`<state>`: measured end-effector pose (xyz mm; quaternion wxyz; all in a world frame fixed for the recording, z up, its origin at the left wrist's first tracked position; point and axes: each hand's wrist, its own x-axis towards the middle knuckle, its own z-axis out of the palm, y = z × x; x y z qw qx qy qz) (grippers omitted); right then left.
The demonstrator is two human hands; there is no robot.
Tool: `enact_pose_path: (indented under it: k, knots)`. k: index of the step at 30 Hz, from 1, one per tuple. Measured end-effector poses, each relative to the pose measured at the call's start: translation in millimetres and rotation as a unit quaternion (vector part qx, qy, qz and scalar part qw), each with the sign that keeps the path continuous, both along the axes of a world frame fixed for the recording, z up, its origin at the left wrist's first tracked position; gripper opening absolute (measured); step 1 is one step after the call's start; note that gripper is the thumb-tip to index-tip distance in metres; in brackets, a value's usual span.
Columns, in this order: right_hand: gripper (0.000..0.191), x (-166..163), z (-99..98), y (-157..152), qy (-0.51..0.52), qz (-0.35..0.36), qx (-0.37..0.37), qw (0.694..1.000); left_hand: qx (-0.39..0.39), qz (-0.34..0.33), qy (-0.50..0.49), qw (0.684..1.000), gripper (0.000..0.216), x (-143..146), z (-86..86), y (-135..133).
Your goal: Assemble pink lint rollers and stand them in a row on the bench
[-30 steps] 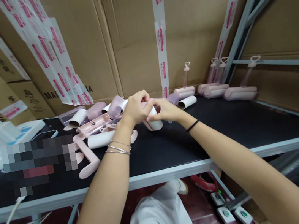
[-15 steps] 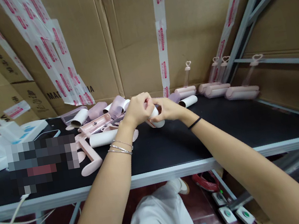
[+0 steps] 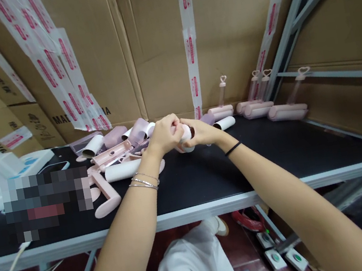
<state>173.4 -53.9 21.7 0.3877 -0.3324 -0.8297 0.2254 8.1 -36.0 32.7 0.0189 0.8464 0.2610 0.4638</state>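
Both my hands meet above the black worktop (image 3: 208, 172), closed around a small pink-and-white lint roller (image 3: 186, 132). My left hand (image 3: 165, 133) grips it from the left with curled fingers. On the other side, my right hand (image 3: 203, 131) holds it between thumb and fingers. Much of the roller is hidden by the fingers. To the left of my hands lie a white sticky-paper roll (image 3: 122, 170), a pink L-shaped handle piece (image 3: 109, 192) and a long pink half-shell (image 3: 112, 154). Just right of my hands rests another white roll (image 3: 224, 123).
Pink rollers with heart-topped handles (image 3: 288, 111) stand along the back right. Tall cardboard (image 3: 156, 55) closes off the rear. At left are a white power strip (image 3: 37, 163), cables and a blurred-out patch. A metal rail (image 3: 211, 210) forms the front edge.
The view has shifted slightly, moving the scene a little left. Both hands stay together on the lint roller, which has turned a little so a pinkish-white end shows between them.
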Motion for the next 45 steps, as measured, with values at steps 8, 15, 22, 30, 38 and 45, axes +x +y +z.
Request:
enact_pose_path:
  k: [8,15,22,30,38,45]
  knots:
    - [0.035,7,8.3,-6,0.059,-0.047,-0.011,0.997,-0.042,-0.023,-0.023,0.999,0.016,-3,0.4,0]
    - [0.037,22,8.2,3,0.226,-0.125,0.01,0.966,-0.132,-0.02,0.068,0.989,0.018,0,-11.9,7]
    - [0.043,13,1.2,6,0.189,-0.101,-0.002,0.977,-0.143,-0.031,0.061,0.987,0.073,6,-14.4,2]
    - [0.044,2,-4.6,8,0.092,-0.153,0.048,0.983,-0.067,0.021,0.05,0.996,0.069,8,-12.5,0]
    - [0.026,8,5.2,-8,-0.06,-0.232,0.116,0.964,-0.072,0.106,0.085,0.988,0.066,5,-11.9,2]
    - [0.02,2,8.0,-12,-0.126,-0.267,0.144,0.944,-0.078,0.096,0.066,0.99,0.069,5,-14.3,7]
